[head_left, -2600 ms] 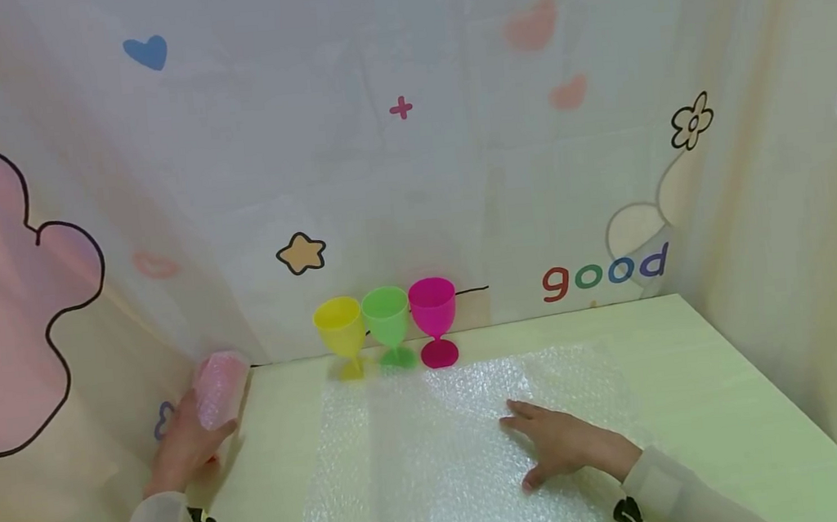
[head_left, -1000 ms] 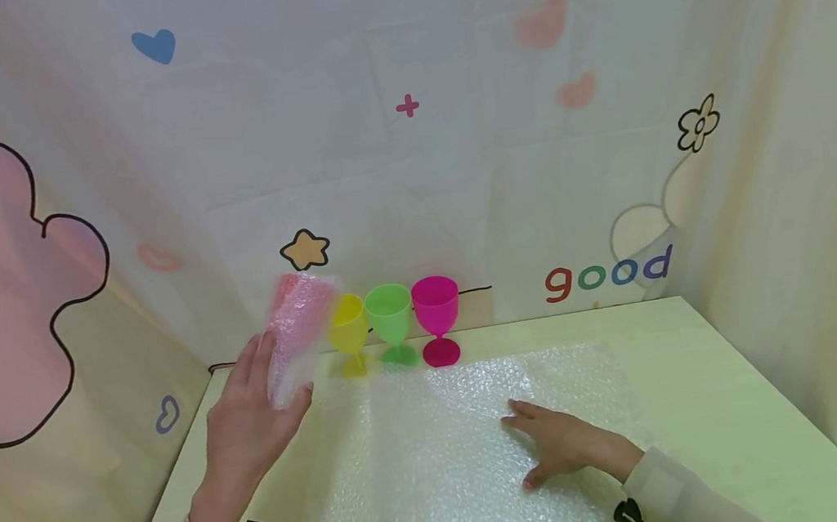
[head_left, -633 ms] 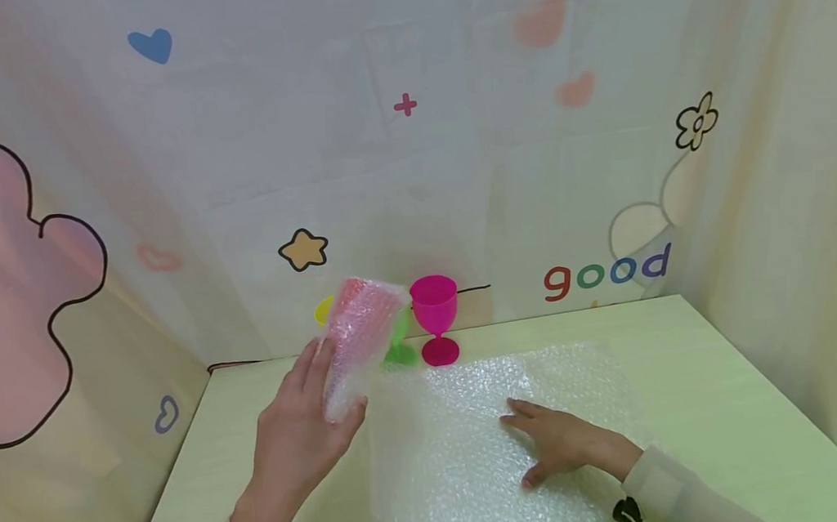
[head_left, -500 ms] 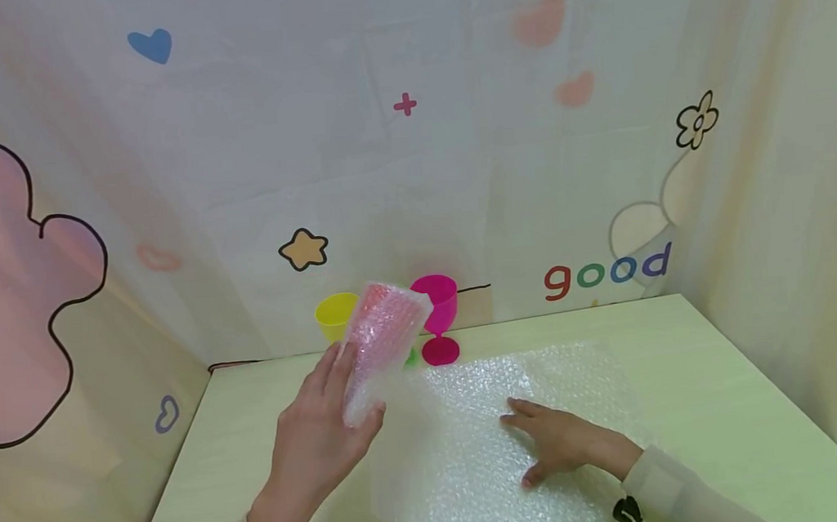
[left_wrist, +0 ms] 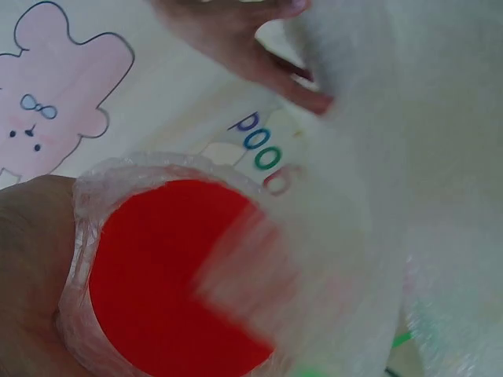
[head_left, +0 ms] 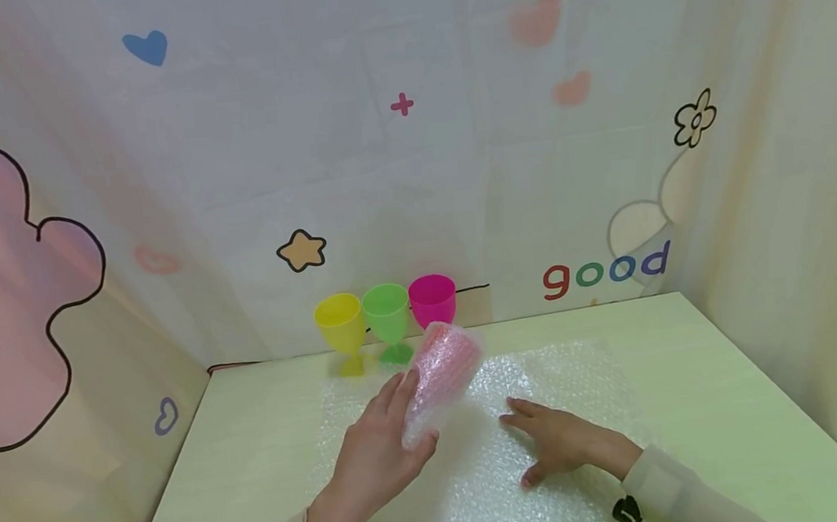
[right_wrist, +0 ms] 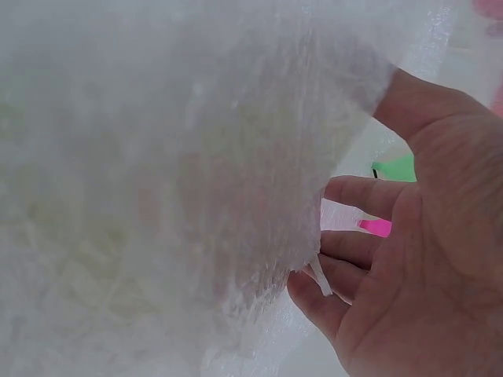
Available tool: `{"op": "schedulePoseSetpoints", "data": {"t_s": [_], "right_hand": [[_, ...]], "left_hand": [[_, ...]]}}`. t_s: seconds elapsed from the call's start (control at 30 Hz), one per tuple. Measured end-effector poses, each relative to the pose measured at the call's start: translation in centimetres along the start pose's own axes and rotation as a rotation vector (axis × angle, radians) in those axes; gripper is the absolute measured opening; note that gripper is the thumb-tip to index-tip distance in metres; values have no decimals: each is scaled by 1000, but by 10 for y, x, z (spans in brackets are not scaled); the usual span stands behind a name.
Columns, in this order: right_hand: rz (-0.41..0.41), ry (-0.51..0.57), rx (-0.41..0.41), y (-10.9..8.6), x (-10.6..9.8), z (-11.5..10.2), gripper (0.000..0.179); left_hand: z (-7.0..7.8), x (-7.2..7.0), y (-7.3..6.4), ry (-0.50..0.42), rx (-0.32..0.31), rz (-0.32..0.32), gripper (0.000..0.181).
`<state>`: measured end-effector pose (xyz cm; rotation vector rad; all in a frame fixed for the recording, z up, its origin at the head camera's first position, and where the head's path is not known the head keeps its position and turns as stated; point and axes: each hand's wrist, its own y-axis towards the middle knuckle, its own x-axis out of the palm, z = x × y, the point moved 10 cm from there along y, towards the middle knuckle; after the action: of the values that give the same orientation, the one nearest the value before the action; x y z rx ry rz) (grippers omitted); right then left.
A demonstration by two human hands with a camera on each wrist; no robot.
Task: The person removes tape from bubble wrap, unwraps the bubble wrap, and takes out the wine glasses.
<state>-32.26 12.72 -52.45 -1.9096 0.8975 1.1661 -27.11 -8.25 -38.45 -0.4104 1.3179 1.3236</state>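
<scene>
My left hand grips a roughly cylindrical red bundle wrapped in bubble wrap, tilted and raised over the sheet. The left wrist view shows its round, flat red end. A wide clear bubble wrap sheet lies on the table. My right hand rests on it with fingers spread. In the right wrist view, thumb and fingertips meet the edge of bubble wrap, which fills much of that view. At the back stand a yellow goblet, a green goblet and a magenta goblet, its foot hidden by the bundle.
The pale table runs back to a printed curtain that also encloses both sides. The goblets stand in a row close to the curtain, just behind the sheet's far edge.
My left hand has picked the wrapped bundle up from the table's left side and carried it rightward past the goblets, then lower over the sheet. My right hand has stayed in place.
</scene>
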Motion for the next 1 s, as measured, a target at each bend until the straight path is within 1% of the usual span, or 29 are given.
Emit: {"op": "schedulePoseSetpoints", "data": {"t_s": [0.1, 0.3, 0.5, 0.57, 0.67, 0.73, 0.87, 1.0], "right_hand": [[3, 1, 4, 0, -1, 0, 97], [-11, -5, 17, 1, 2, 1, 97], [-14, 7, 20, 2, 3, 2, 97], [-18, 14, 25, 2, 2, 2, 97], [-21, 20, 32, 2, 2, 1, 96], [-21, 17, 32, 2, 1, 1, 96], [-16, 8, 26, 2, 1, 1, 96], [-12, 13, 24, 2, 1, 1, 96]], "left_hand": [[-3, 17, -2, -4, -21, -25, 76], [-15, 47, -9, -20, -97, -86, 76], [-25, 65, -14, 2, -136, -97, 76], [-28, 71, -16, -12, -164, -109, 77], [-33, 81, -19, -48, -214, -156, 81], [-35, 86, -20, -84, -239, -203, 82], [-35, 89, -20, -172, -244, -288, 76], [-30, 89, -21, -298, -237, -361, 77]]}}
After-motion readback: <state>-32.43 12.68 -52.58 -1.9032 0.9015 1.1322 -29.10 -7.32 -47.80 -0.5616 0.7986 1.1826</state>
